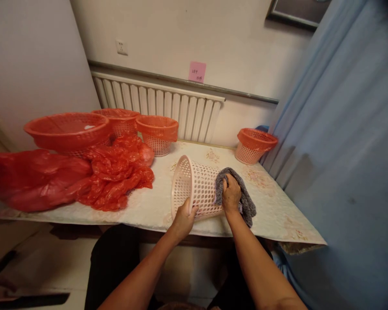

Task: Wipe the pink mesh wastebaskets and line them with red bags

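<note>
A pale pink perforated wastebasket (202, 185) lies tipped on its side over the table, its open mouth facing left. My left hand (183, 218) grips its rim at the near side, with the thumb outside and the fingers partly hidden by the wall. At the basket's base end, my right hand (232, 194) is closed on a dark grey cloth (245, 202) and presses it against the outside. Part of the cloth hangs down to the right of that hand.
Red-bag-lined baskets (67, 129) stand at the back left, with another lined basket (252, 146) at the back right. Crumpled red plastic bags (116, 176) cover the left side of the flowered tabletop (278, 215). A radiator (168, 105) is behind; a blue curtain (336, 142) borders the right.
</note>
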Available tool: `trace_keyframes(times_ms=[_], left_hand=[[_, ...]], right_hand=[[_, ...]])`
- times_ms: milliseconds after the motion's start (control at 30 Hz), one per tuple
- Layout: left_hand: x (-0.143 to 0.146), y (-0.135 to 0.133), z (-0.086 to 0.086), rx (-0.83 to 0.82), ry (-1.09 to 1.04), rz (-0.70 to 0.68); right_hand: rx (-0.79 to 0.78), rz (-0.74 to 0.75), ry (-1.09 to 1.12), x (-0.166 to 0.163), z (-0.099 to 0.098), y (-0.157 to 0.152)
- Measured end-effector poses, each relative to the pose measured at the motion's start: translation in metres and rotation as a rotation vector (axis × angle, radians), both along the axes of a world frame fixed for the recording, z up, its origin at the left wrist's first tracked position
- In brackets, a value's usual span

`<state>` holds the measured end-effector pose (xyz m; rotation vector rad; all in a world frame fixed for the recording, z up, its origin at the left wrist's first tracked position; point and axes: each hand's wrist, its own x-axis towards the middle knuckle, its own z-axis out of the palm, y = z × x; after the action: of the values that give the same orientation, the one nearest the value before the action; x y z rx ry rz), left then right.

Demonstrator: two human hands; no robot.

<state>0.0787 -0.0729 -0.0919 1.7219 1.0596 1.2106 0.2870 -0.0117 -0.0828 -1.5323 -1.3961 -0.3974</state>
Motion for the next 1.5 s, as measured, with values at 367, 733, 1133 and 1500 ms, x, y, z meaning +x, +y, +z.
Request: trace_keyframes(times_ms=[367,733,1133,1500], left_hand=[[-0.002,-0.001,-0.001,0.000,0.020,-0.010],[-0.011,0.002,-0.008,-0.018,-0.002,0.011],[-0.019,0.010,-0.005,0.052,-0.047,-0.150],[-0.019,0.015,-0.006,-0.011,-0.010,-0.046]], right_hand=[[0.008,-0.004,-0.007,-0.001,-0.001,-0.003],[0.031,0.004,0.027,-0.003,-0.008,-0.026],[0.069,0.397,0.022,-0.107,-0.005,-0.068],[0.003,0.310,-0.004,-0.057,0.032,0.000]])
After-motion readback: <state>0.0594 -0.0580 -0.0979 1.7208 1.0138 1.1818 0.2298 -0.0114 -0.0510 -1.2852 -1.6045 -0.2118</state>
